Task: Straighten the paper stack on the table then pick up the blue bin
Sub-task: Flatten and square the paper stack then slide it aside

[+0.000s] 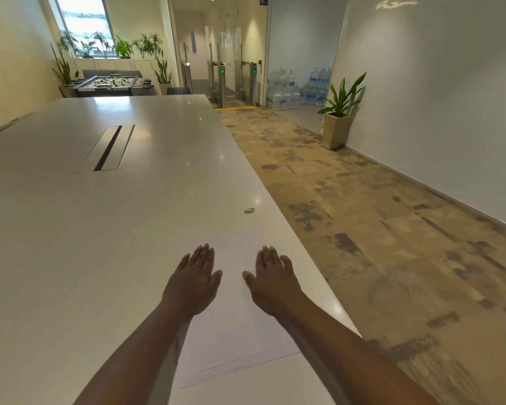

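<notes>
Flat left hand (195,280), right hand (270,280) on fanned paper stack (234,331) beside table (100,214) edge

Hands over the paper stack

Left hand (194,283) and right hand (270,280), fingers spread, above a skewed paper stack (240,331) near the table's (70,229) right edge.

Viewpoint: head-worn, one wide-angle camera above the two bare forearms.
Facing: forward and down along the long glossy white table (100,229), toward a far window.
Nearness: close to the flat left hand (194,283) and right hand (272,283) (edges bend, wide lens).
Beyond the hands: tabletop, patterned brown carpet floor (377,229) to their right.
Shared view: none, single camera.
</notes>
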